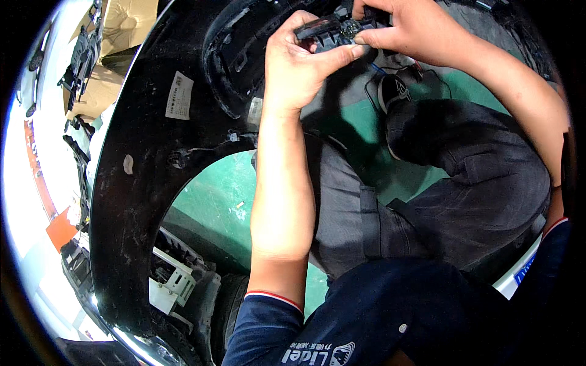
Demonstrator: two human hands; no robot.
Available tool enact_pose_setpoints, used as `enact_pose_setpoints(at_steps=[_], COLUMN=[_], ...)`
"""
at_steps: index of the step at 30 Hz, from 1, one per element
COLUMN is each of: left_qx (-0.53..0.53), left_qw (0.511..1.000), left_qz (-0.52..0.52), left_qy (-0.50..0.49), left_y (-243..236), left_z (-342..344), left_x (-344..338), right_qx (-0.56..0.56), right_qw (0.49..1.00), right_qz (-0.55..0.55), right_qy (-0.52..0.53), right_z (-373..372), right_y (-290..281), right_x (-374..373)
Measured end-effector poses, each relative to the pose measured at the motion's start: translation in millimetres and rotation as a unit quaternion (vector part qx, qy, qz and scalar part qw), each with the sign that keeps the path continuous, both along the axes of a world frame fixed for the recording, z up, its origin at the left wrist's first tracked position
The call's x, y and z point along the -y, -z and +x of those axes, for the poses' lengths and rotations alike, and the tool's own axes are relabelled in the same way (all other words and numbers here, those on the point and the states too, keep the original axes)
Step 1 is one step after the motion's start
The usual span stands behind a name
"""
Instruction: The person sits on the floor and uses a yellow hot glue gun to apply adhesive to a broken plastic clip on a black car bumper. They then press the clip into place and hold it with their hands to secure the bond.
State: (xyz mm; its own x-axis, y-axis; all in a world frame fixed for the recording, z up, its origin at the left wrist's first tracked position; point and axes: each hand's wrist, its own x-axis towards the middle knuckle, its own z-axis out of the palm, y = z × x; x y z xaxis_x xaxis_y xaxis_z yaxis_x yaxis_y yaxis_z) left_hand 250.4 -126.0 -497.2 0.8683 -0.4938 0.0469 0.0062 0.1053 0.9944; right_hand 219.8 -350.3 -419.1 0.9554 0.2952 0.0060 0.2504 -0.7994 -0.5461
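Note:
At the top of the view, in front of me, I hold a small dark plastic part (pixel 326 30) with both hands. It has a long black body and a rounder, shinier end on the right. My left hand (pixel 296 67) is wrapped round its left end, the thumb along the lower side. My right hand (pixel 421 30) pinches the round end, thumb below; its upper fingers run partly out of the picture. Around my left arm curves a large black car bumper (pixel 140 140), with a white label (pixel 179 96) stuck to its inner face.
Thin cables with a small connector (pixel 233 136) lie along the bumper. Loose blue and red wires (pixel 378 70) hang below my right hand, near a dark shoe (pixel 394 91). Cardboard boxes (pixel 125 27) stand far left. A metal bracket (pixel 180 280) shows at lower left, above green floor (pixel 213 195).

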Motion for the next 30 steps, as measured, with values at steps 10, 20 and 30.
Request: enact_pose_setpoints(at_steps=[10, 20, 30], left_qx=[0.026, -0.082, -0.078], left_qw=[0.999, 0.996, 0.996], left_qz=[0.019, 0.014, 0.021], left_qy=[-0.003, 0.029, 0.034], left_y=[5.0, -0.4, -1.0], left_z=[2.5, 3.4, 3.9], left_x=[9.4, 17.5, 16.8], right_qx=[-0.023, -0.028, -0.027], right_qw=[0.999, 0.999, 0.999], right_qz=[0.026, 0.017, -0.014], right_qy=[0.014, 0.035, 0.033], right_z=[-0.6, -4.4, -3.1], right_y=[5.9, 6.8, 6.6], right_x=[8.9, 11.8, 11.6])
